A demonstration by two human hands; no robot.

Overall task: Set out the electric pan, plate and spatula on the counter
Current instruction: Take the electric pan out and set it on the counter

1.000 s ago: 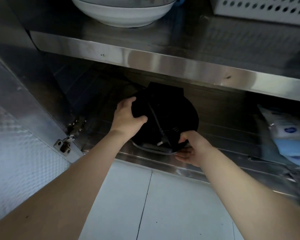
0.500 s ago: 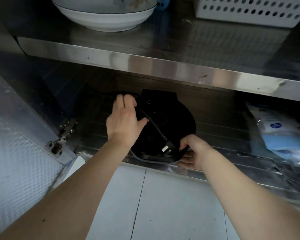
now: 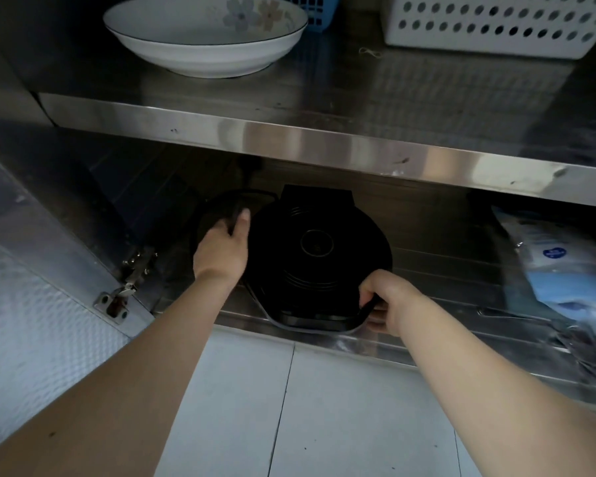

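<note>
The round black electric pan (image 3: 319,256) sits on the lower steel shelf of an open cabinet, close to the front edge. My right hand (image 3: 387,301) grips its front right rim and handle. My left hand (image 3: 222,251) is at the pan's left side, fingers closed around the black power cord (image 3: 236,210), which loops off to the left behind the pan. A white plate (image 3: 203,32) with a flower pattern rests on the upper shelf at the left. No spatula shows.
A white perforated basket (image 3: 496,25) and a blue basket (image 3: 310,10) stand on the upper shelf (image 3: 324,139). Plastic bags (image 3: 572,270) lie on the lower shelf at the right. The open cabinet door (image 3: 31,277) hangs at the left. Light floor tiles lie below.
My left hand has slid off the pan's top to its left side and taken the cord off the lid. My right hand stays on the front right rim.
</note>
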